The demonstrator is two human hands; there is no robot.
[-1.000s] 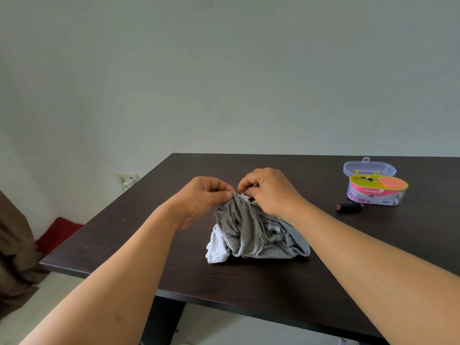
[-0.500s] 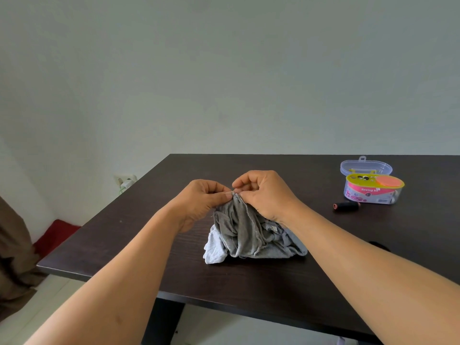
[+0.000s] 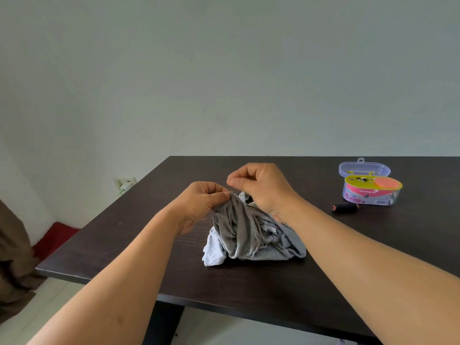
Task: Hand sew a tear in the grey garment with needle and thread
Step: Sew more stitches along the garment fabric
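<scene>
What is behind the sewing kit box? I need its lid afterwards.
Behind the sewing kit box lies its clear lid, hinged open on the table. The box hides the lid's near edge.

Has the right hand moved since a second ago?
Yes. The right hand has lifted up off the garment, while the left hand still pinches the fabric.

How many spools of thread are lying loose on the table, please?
1. A dark spool lies on the table, just in front of the open sewing kit box. More spools may be hidden inside the box.
</scene>
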